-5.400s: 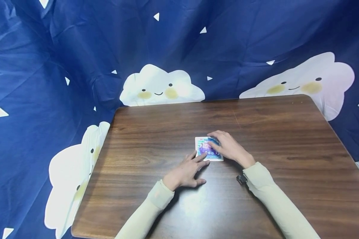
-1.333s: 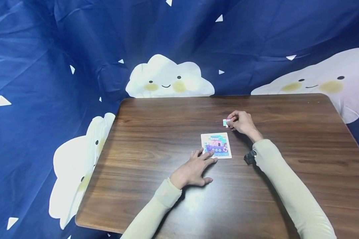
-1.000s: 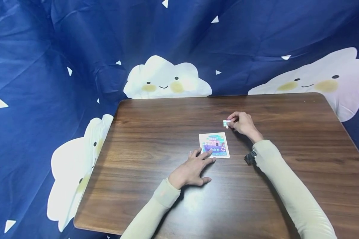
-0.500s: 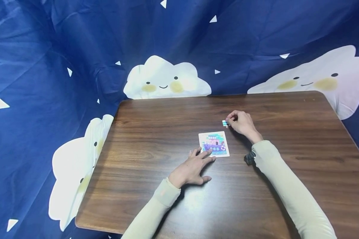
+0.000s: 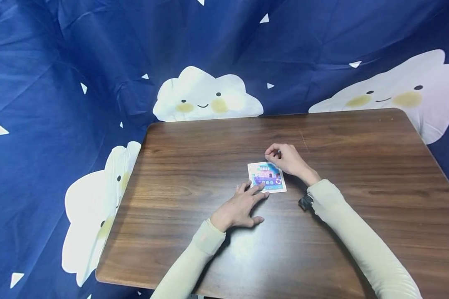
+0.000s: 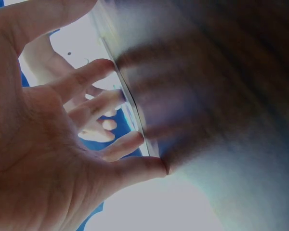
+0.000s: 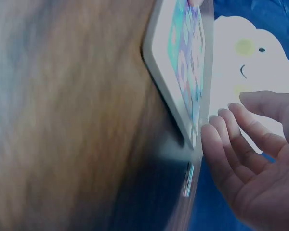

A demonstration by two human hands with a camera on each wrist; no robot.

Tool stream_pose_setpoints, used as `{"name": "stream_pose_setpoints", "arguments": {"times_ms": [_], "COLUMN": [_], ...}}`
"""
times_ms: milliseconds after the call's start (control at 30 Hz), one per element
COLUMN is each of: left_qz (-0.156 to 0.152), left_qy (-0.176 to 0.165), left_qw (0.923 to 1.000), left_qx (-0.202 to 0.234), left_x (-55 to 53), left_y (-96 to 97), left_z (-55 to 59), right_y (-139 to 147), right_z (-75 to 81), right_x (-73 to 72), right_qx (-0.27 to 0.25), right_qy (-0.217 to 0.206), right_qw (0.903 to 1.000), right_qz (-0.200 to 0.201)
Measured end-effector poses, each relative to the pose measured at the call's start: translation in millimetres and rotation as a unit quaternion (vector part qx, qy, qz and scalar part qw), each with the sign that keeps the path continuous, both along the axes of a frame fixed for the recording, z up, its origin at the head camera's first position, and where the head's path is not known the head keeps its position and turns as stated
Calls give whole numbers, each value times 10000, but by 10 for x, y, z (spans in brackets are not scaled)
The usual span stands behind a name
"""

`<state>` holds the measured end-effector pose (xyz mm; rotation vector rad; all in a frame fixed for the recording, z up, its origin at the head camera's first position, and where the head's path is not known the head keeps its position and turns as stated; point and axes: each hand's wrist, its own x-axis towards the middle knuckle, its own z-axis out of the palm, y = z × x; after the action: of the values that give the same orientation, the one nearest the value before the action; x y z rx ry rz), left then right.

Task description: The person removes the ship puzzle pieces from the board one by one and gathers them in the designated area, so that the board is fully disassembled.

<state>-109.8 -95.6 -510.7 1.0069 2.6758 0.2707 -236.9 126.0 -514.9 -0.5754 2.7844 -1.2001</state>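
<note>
A square, white-bordered puzzle board (image 5: pixel 251 167) with a colourful ship picture lies flat on the table. My left hand (image 5: pixel 239 206) rests its spread fingertips on the board's lower left part and the wood beside it; in the left wrist view the fingers (image 6: pixel 89 108) touch the board's edge. Over the board's upper right corner hovers my right hand (image 5: pixel 289 160), fingers loosely bent. Nothing shows between those fingers (image 7: pixel 250 130) in the right wrist view. A small puzzle piece (image 7: pixel 188 179) lies on the table just past the board's corner; the hand mostly hides it in the head view.
The brown wooden table (image 5: pixel 179 166) reaches well past both hands. A blue curtain (image 5: pixel 284 45) with smiling white clouds (image 5: pixel 205 99) hangs behind it and along its left side. A small black device (image 5: pixel 305 202) sits at my right wrist.
My right hand was at a small puzzle piece above the board; it has moved left and toward me, to the board's upper edge, without the piece. The left hand stays on the board.
</note>
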Motion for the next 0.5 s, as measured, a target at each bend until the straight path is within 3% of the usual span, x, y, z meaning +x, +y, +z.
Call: {"name": "stream_pose_setpoints", "arguments": {"times_ms": [233,500], "left_qz": [-59,-57], "left_qy": [41,74], "left_qw": [10000,9999], "left_qx": [-32,-38], "left_x": [-5,-8], "left_y": [2,-4], "left_z": [3,-1], "right_y": [-155,-243], "right_z": [-36,-12], "right_x": [80,170], "right_qx": [125,293], "right_qy": [10,69], "right_qw": [9993,9984], "right_qz": [344,475]}}
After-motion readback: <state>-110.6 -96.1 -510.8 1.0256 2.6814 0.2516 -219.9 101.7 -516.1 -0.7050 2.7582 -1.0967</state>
